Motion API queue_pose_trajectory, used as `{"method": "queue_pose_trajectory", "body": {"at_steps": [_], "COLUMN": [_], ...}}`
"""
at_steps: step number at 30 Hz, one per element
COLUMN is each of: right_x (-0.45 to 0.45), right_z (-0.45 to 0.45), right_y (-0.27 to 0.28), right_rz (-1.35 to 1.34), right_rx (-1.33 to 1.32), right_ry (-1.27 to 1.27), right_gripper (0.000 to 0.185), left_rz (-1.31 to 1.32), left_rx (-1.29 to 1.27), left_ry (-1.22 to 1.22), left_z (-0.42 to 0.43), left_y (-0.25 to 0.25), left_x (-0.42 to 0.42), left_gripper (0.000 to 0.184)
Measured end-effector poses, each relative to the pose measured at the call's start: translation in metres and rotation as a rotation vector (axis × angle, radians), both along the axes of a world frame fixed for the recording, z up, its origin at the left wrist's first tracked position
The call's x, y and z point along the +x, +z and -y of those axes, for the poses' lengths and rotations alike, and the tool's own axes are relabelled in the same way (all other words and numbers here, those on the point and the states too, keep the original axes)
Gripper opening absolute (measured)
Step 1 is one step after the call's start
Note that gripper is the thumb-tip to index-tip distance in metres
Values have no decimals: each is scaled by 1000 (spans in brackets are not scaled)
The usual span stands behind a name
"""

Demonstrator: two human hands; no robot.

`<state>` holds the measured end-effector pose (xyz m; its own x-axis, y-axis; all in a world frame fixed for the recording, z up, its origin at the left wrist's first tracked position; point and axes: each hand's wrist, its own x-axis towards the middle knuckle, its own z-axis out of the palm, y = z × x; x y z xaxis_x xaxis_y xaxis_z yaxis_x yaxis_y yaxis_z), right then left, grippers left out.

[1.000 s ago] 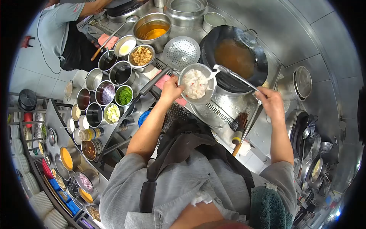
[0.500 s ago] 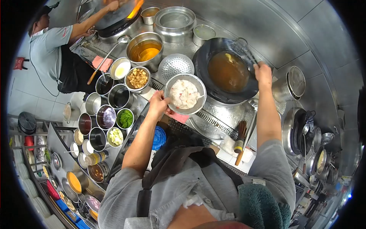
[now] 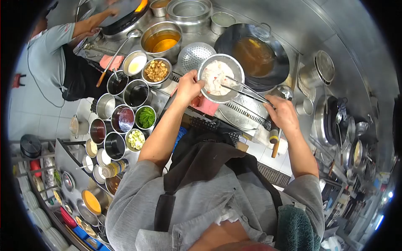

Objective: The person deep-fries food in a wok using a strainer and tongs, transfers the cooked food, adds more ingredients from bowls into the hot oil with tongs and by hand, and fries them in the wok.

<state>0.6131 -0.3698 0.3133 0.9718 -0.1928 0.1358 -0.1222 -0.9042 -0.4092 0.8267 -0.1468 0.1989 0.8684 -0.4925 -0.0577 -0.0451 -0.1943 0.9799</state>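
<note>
My left hand (image 3: 190, 88) is closed on the near-left rim of a metal bowl (image 3: 238, 93). Pale, wet, raw-looking pieces (image 3: 217, 75) with a few red bits fill the bowl. In my right hand (image 3: 284, 112) is a pair of long metal tongs (image 3: 253, 93), its two arms spread and their tips among the pale pieces. Behind the bowl stands a black wok (image 3: 281, 54) holding brown liquid (image 3: 253, 58), with a yellowish piece in it. A perforated metal strainer (image 3: 193, 56) lies to the bowl's left, partly hidden by it.
Pots of sauces, chopped greens (image 3: 145, 117) and fried brown pieces (image 3: 156, 70) crowd the left counter. A pot of orange oil (image 3: 164, 42) stands behind. At right are a ladle (image 3: 284, 92) and a wooden handle (image 3: 275, 148). Another person (image 3: 54, 46) works at a flaming wok, upper left.
My right hand has come from the wok's right rim down to the bowl, bringing the tong tips into the pale pieces. The bowl has shifted slightly right and up in view.
</note>
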Motion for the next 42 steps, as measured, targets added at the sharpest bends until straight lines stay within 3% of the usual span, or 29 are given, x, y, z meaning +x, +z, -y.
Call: {"method": "queue_pose_trajectory", "body": {"at_steps": [6, 8, 19, 23, 26, 30, 35, 39, 40, 42], "right_x": [-8, -13, -18, -6, 16, 72, 98, 58, 46, 21], "right_z": [1, 3, 44, 76, 104, 135, 118, 71, 60, 43], "right_y": [-21, -10, 42, 53, 43, -27, -41, 13, 12, 8], "right_rz": [23, 23, 62, 101, -11, -102, 92, 101, 91, 6], "right_rx": [-38, -43, -23, -20, -99, -237, -129, 99, 104, -43], "right_ry": [-10, -18, -185, -310, -331, -244, -451, -307, -297, -5], "right_gripper": [18, 17, 21, 23, 24, 16, 26, 31, 31, 31], "left_rz": [-14, -153, -90, -202, -272, -324, -377, -335, -317, -281], "left_rx": [-15, 81, 81, 43, -4, -60, -42, -104, -103, -139], "left_ry": [-69, -63, -57, -21, 6, 27, 88, 77, 78, 104], "left_z": [9, 8, 23, 18, 14, 11, 0, -13, -14, -11], "left_y": [-6, 4, 4, 1, -6, -20, -17, -15, -11, -16], "left_x": [-11, -16, -15, -14, -13, -13, -16, -17, -18, -18], "left_gripper": [16, 16, 11, 9, 9, 8, 10, 8, 8, 14]}}
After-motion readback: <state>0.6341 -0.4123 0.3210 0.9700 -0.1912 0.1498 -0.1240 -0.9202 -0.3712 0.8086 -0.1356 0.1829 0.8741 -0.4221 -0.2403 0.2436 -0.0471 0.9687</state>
